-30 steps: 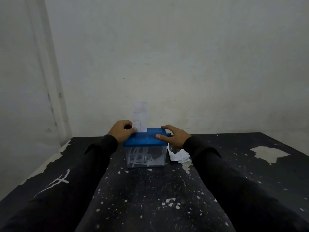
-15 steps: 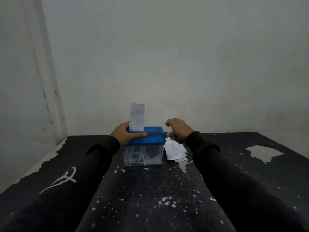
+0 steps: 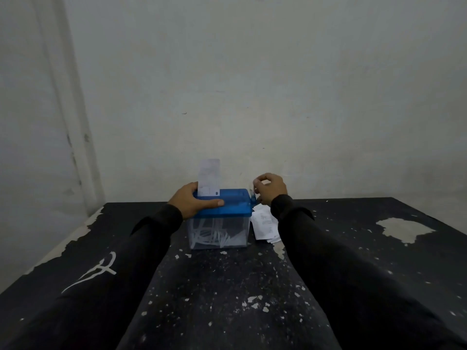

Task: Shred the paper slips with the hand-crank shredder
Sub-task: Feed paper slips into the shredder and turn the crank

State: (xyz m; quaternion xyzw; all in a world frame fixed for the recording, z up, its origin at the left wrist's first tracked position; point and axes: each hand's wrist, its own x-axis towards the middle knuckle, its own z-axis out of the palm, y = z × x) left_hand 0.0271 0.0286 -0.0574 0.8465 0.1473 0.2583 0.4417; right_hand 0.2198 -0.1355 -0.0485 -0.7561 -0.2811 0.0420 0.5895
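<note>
In the lower middle of the frame, a small hand-crank shredder with a blue plastic lid and a clear plastic bin [image 3: 222, 215] stood on the black, paint-chipped table [image 3: 379, 261], close to the pale wall behind it. White paper strips [image 3: 212, 236] lay tangled inside the clear bin. A white paper slip [image 3: 209, 178] stood upright in the slot at the left end of the lid, most of its length above the lid.

The left hand [image 3: 192, 202] held the left end of the lid, thumb lying along the near edge and fingers curled over the far side, its grip wrapped round the shredder. The right hand [image 3: 269, 189] was raised just right of the lid, fingers curled and pinching the small clear crank handle [image 3: 252, 193] at the lid's right end. Both arms wore black sleeves; the left sleeve [image 3: 101, 269] bore a white mark.

A loose pile of white paper slips [image 3: 264, 223] lay on the table just right of the bin, partly under the right wrist.
</note>
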